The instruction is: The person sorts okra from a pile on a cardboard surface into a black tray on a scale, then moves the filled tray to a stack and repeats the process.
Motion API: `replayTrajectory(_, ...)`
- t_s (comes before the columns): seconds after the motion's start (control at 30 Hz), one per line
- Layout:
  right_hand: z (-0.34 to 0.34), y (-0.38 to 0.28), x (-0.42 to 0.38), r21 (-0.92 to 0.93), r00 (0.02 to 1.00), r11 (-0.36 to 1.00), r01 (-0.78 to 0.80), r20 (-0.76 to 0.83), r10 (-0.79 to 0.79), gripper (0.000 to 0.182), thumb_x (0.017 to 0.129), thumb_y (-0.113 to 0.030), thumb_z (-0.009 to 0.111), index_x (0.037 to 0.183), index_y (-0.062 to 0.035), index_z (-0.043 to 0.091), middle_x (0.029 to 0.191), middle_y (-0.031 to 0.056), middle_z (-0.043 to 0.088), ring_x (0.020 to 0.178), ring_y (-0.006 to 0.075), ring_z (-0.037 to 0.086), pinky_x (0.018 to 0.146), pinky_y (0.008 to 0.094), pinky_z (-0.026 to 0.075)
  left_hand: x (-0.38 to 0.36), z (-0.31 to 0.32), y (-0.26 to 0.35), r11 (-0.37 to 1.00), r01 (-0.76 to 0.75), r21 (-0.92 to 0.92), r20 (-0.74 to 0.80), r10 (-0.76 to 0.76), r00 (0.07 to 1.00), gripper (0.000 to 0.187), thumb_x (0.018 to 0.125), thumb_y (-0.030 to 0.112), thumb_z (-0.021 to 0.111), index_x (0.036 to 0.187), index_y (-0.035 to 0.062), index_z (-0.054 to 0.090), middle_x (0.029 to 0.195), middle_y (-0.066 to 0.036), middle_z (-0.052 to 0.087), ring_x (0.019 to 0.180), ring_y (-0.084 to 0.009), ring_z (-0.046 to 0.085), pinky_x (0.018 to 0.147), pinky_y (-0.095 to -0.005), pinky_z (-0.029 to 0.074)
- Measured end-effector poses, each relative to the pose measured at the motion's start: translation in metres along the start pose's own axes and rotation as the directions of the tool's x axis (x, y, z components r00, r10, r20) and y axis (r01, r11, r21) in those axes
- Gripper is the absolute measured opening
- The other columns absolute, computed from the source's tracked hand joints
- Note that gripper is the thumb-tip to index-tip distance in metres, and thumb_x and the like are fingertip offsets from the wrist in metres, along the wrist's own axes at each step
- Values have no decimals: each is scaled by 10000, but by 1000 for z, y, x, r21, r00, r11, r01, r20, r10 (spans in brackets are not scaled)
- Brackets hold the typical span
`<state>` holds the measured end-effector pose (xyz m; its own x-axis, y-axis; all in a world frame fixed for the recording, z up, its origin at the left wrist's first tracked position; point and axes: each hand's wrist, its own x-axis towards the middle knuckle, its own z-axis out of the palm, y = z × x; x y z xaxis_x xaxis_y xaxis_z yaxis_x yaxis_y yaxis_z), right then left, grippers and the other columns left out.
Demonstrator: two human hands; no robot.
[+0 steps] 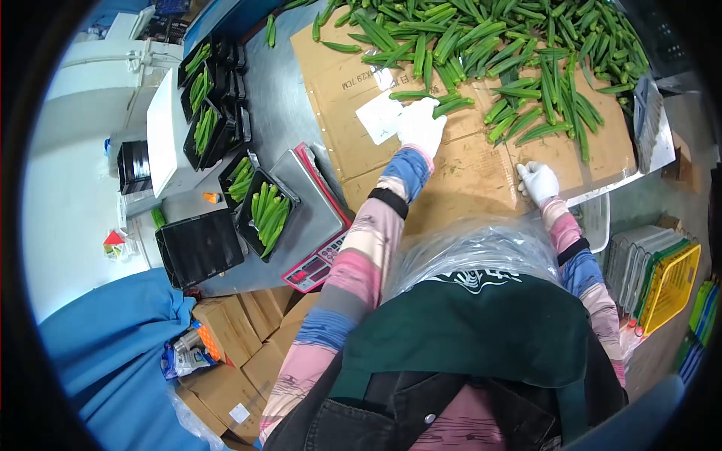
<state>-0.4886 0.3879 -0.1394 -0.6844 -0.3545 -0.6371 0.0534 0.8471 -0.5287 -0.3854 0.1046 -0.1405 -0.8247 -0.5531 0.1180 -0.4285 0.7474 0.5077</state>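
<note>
My left hand [421,128], in a white glove, reaches over the cardboard with its fingers closed on a few okra pods [454,104] at the near edge of the pile. A white piece of paper [376,118] lies beside its wrist. My right hand [539,182], also gloved, rests near the cardboard's front edge, its fingers curled in and no pod showing in them. Loose okra [553,90] lies beyond both hands, the big heap [481,34] spreading across the back. Flattened cardboard [466,169] lies under the pods.
To the left, a black tray of okra [269,214] sits on a scale [320,259]. More filled black trays [204,128] stand farther left, near an upside-down black tray [199,248]. Cardboard boxes [229,376] stand below. A yellow crate [669,289] is at the right.
</note>
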Motion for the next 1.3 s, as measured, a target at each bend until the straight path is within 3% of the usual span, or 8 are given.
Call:
replayTrajectory(0.1,2,4,-2,37,1000,999,12,-15,-11,331,969,-354,603,797,-77,661,613,39,678,526,133,630,572,304,500,8,11,-6,973,45,224,155,-81,985,286,865,282,719,1034,57,665,937,-93,685,862,-258,630,789,-410,500)
replayTrajectory(0.2,3,9,0,59,999,998,36,-18,-35,329,968,-348,605,793,-75,662,616,41,676,531,138,631,569,307,498,-6,9,-23,720,413,-558,458,-147,877,281,842,285,756,979,54,674,750,-73,659,646,-209,617,628,-360,515)
replayTrajectory(0.23,3,11,2,60,999,997,49,-15,-48,328,967,-345,606,791,-74,663,617,42,675,534,140,632,568,308,497,-15,-17,-1,338,624,-705,594,-201,779,208,874,228,750,947,48,675,705,-17,616,580,-115,552,558,-281,471)
replayTrajectory(0.3,3,20,6,46,996,996,78,-43,-76,332,962,-348,616,785,-72,664,612,43,667,538,140,634,566,308,494,-36,-45,10,317,581,-750,551,-187,814,152,892,189,732,920,52,671,715,0,605,598,-85,542,554,-254,452)
replayTrajectory(0.53,10,40,23,115,992,985,127,-29,-125,350,986,-319,609,761,-53,637,559,39,616,474,120,590,477,290,455,-113,-190,-18,826,332,-455,-218,-464,858,224,899,143,707,1052,-20,689,864,-35,670,762,-126,600,707,-289,494)
replayTrajectory(0.67,12,46,32,157,991,978,136,-12,-136,350,995,-312,605,750,-61,601,545,39,595,419,109,536,410,263,412,-167,-258,-84,796,418,-438,-390,-587,709,217,902,133,689,1070,-4,689,943,-83,700,871,-158,640,812,-305,508)
replayTrajectory(0.93,12,45,30,182,994,977,110,-14,-109,352,993,-322,610,750,-68,593,540,35,589,412,103,522,408,256,401,-237,-320,-137,732,635,-245,-594,-631,499,293,929,102,629,1200,-4,595,1141,-116,655,1037,-205,617,939,-325,474)
replayTrajectory(1.3,10,47,34,181,992,976,120,2,-123,346,998,-341,594,780,-73,602,559,15,589,427,97,517,416,253,395,-222,-337,-135,831,515,-210,-553,-535,639,279,946,65,626,1219,7,632,1170,-83,674,1067,-162,622,958,-301,468)
